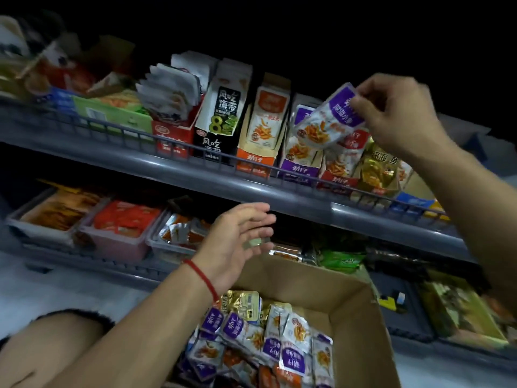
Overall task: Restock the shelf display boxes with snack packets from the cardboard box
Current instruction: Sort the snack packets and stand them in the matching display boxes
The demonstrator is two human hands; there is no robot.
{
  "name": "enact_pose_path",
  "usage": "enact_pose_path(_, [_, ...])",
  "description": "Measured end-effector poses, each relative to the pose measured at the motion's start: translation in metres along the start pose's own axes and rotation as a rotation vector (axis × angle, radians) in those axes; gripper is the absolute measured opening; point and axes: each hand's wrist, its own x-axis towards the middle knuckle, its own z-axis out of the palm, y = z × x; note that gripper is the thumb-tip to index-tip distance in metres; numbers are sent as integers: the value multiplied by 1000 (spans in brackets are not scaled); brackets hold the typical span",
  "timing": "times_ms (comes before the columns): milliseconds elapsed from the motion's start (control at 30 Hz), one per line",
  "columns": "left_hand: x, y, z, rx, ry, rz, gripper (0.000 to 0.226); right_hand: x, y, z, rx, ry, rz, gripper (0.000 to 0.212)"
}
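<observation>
My right hand [397, 110] pinches a purple-and-white snack packet [330, 119] by its top edge, holding it tilted above the purple display box [300, 163] on the upper shelf. My left hand [237, 242], with a red string on the wrist, hovers with fingers spread and holds nothing, between the lower shelf and the cardboard box [352, 312]. The box sits below, open, with several purple, gold and red packets [268, 340] lying loose inside. Orange [258, 161] and red [340, 177] display boxes flank the purple one.
The grey upper shelf [195, 166] has a wire rail along its front and holds black, red and green boxes to the left, gold packets [377, 166] to the right. The lower shelf carries plastic trays [117, 242] of red and orange snacks and green packets [341, 260].
</observation>
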Motion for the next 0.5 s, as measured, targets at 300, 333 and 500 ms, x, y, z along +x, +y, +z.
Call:
enact_pose_path(300, [1, 3, -3, 3, 10, 11, 23, 39, -9, 48, -306, -287, -70, 22])
enact_pose_path(333, [1, 3, -3, -1, 6, 12, 23, 41, -8, 52, -318, -296, -74, 22])
enact_pose_path(500, [0, 5, -3, -10, -6, 13, 23, 43, -4, 62, -432, -152, -185, 28])
